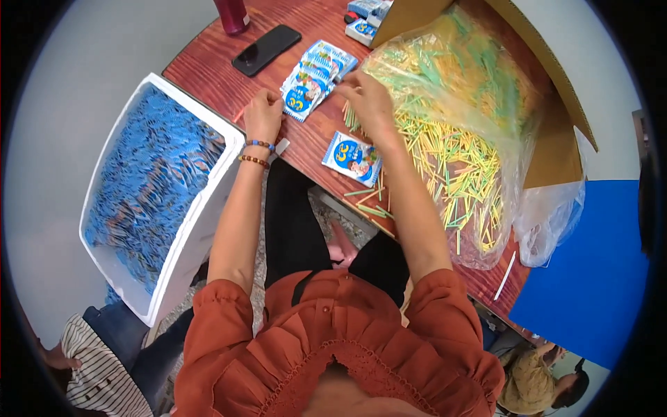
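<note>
Several small blue-and-white packets (303, 89) lie overlapping in a fanned stack on the table. At the stack's near left edge is my left hand (264, 116), its fingers drawn together; what they pinch, if anything, is hidden. My right hand (370, 104) has curled fingers, with the tips closed at the stack's right edge. A single packet (352, 159) lies flat below my right wrist, near the table's front edge. Close by, short coloured sticks (375, 208) lie loose on the tabletop.
A white foam box (233, 156) full of blue packets stands at left. On the right, a clear plastic bag (479, 118) of yellow and green sticks spills beside a cardboard box (556, 156). A black phone (267, 50) and a dark red bottle (231, 15) sit farther back. Other people are at the lower corners.
</note>
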The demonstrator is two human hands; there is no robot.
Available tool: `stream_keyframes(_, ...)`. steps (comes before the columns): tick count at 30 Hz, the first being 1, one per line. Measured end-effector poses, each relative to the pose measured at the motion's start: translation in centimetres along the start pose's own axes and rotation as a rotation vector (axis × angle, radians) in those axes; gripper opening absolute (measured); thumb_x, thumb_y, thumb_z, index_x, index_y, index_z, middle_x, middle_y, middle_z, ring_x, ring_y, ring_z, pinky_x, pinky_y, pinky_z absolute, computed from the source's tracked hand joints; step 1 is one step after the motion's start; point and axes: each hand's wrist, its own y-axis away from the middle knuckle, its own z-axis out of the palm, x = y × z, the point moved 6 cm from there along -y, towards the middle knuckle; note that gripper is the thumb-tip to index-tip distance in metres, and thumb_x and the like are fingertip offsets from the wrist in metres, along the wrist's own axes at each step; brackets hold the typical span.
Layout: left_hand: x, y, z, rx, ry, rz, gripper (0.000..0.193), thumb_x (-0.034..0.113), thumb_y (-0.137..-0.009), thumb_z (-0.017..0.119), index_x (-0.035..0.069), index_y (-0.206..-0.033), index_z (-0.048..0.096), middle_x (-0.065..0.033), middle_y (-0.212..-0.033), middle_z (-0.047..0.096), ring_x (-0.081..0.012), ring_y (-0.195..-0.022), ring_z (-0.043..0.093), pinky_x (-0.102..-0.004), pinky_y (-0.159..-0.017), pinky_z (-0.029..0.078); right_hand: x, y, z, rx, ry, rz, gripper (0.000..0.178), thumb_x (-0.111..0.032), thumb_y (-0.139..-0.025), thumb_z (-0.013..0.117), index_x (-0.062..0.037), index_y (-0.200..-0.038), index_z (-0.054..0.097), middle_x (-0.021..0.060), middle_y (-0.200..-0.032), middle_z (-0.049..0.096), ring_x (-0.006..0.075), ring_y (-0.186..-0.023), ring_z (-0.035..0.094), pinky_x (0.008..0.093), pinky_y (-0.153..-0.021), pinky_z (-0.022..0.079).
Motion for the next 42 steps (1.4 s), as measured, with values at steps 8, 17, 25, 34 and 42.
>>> stream_keyframes(8,2.8,2.0,-2.1,0.322,-0.023,0.238,0.017,0.013,-0.083,0.063,-0.004,-0.085,0.063,-0.0126,-0.086,0.062,-0.0188,-0.069,0.064,-0.032,-0.064,0.05,2.2,8.7,-4.3,-0.287,0.139,0.227,0.027,-0.026,-0.072,0.075,-0.0022,-0.075,0.063,0.0064,-0.066,0.06,0.0159,-0.057,0.053,0.0335,-0.054,0.04)
stream_keyframes(17,8.4,7.2,2.5,-0.19,0.476,0.245,0.021,0.016,-0.087,0.064,-0.001,-0.099,0.065,-0.0053,-0.093,0.065,-0.0101,-0.082,0.06,-0.0267,-0.072,0.049,0.8,9.2,-7.8,0.048,0.08,-0.235,0.014,-0.014,-0.083,0.062,-0.002,-0.086,0.069,0.0084,-0.077,0.065,0.0181,-0.073,0.061,0.0291,-0.069,0.047)
stream_keyframes(25,11.4,11.5,8.2,-0.584,0.926,-0.089,0.018,0.011,-0.085,0.069,0.002,-0.1,0.066,-0.0025,-0.089,0.068,-0.0062,-0.076,0.062,-0.0216,-0.066,0.05,2.9,11.0,-8.2,-0.188,-0.957,0.344,0.008,-0.007,-0.086,0.065,-0.0027,-0.092,0.062,0.0032,-0.082,0.066,0.0051,-0.063,0.059,0.0165,-0.054,0.045)
stream_keyframes(34,10.3,14.4,10.5,-0.546,1.057,-0.322,0.014,0.01,-0.086,0.067,0.002,-0.098,0.067,-0.0026,-0.088,0.069,-0.0082,-0.076,0.065,-0.0223,-0.062,0.052,6.0,13.4,-8.4,0.011,-0.932,0.381,0.015,-0.008,-0.086,0.067,0.002,-0.097,0.066,0.0054,-0.084,0.068,0.0087,-0.071,0.064,0.0225,-0.064,0.054)
stream_keyframes(42,11.0,14.8,10.9,-0.525,1.077,-0.32,0.014,0.011,-0.088,0.065,0.0,-0.097,0.067,-0.0027,-0.091,0.068,-0.0075,-0.079,0.064,-0.021,-0.065,0.052,7.1,13.5,-8.8,0.041,-0.851,0.321,0.018,-0.015,-0.089,0.064,0.0015,-0.095,0.068,0.002,-0.083,0.068,0.004,-0.071,0.059,0.0195,-0.063,0.047)
